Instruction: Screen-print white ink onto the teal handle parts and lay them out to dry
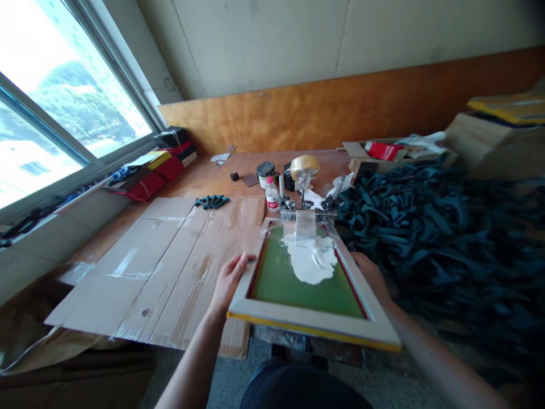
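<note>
A framed screen with a green mesh lies in front of me, its far side at a metal clamp. White paste is spread over the upper part of the mesh, and a clear flat blade rests at its far edge. My left hand is closed on the frame's left side. On the right side, my right hand grips the frame, its fingers partly hidden behind the edge.
Cardboard sheets cover the left of the table, with several dark green pieces on them. A bottle, a tub and a tape roll stand behind the frame. A large dark green pile lies right.
</note>
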A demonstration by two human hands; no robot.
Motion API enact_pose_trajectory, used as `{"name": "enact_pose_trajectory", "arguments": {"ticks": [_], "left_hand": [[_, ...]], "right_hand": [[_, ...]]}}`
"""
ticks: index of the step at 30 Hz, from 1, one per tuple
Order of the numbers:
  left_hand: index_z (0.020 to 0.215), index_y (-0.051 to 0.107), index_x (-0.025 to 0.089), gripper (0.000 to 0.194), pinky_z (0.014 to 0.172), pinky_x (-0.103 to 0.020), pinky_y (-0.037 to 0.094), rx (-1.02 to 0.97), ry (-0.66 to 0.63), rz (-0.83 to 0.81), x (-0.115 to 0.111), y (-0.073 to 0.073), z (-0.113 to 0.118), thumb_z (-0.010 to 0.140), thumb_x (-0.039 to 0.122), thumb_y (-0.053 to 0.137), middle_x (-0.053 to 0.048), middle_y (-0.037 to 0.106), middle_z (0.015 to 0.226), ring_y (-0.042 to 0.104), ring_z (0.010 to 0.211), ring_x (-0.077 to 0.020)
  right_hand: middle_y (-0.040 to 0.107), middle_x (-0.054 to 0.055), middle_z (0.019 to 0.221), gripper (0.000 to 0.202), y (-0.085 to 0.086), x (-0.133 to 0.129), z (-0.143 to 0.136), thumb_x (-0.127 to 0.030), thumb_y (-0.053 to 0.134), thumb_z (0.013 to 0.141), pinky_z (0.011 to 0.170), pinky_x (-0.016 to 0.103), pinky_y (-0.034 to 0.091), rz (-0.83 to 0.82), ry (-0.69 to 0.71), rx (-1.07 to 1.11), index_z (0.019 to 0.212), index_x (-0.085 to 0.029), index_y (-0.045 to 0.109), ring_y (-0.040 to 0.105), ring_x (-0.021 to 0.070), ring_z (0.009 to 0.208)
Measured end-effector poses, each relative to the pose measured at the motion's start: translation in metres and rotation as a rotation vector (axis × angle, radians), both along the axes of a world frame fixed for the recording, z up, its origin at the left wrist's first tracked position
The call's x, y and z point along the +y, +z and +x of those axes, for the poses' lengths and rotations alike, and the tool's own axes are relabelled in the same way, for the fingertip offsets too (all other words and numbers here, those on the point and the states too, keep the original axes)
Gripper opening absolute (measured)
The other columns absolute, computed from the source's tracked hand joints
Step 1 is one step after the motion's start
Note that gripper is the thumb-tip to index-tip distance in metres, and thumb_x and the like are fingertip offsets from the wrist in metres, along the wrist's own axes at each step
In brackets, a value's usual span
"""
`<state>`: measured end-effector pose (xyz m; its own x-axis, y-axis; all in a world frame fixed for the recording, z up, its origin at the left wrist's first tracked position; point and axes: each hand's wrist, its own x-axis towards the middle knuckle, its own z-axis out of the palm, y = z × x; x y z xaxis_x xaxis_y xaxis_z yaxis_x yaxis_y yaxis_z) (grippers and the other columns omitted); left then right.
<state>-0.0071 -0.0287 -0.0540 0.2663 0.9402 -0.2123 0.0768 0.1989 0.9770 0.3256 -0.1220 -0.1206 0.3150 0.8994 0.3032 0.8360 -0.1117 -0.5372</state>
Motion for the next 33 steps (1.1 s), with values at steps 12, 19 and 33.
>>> {"name": "enact_pose_trajectory", "arguments": {"ticks": [12, 19, 33], "left_hand": [[0.140, 0.046, 0.018, 0.060, 0.062, -0.025, 0.040, 0.436, -0.173, 0.082, -0.003, -0.126, -0.012, 0.086, 0.045, 0.049, 0.001, 0.061, 0.073, 0.057, 0.067, -0.0153], [0.135, 0.052, 0.017, 0.056, 0.062, -0.025, 0.040, 0.434, -0.161, 0.082, -0.005, -0.129, -0.013, 0.086, 0.045, 0.049, -0.001, 0.064, 0.077, 0.058, 0.068, -0.0156], [0.138, 0.047, 0.014, 0.073, 0.048, -0.020, 0.032, 0.204, -0.134, -0.053, -0.004, -0.098, -0.013, 0.077, 0.050, 0.064, 0.006, 0.053, 0.059, 0.045, 0.050, -0.0091]], "right_hand": [[0.062, 0.007, 0.085, 0.009, 0.024, 0.058, -0.056, -0.008, 0.054, 0.084, 0.074, 0.029, 0.043, -0.182, 0.505, -0.388, 0.086, -0.016, 0.059, 0.055, 0.0203, 0.085], [0.061, 0.003, 0.078, 0.018, 0.019, 0.015, -0.035, -0.003, 0.049, 0.078, 0.073, 0.030, 0.040, -0.146, 0.928, -0.377, 0.076, -0.019, 0.058, 0.053, 0.0183, 0.079], [0.066, 0.001, 0.092, 0.031, 0.038, 0.045, -0.039, -0.021, 0.064, 0.084, 0.076, 0.030, 0.048, -0.036, 0.581, -0.263, 0.115, -0.026, 0.063, 0.061, 0.0193, 0.085]]}}
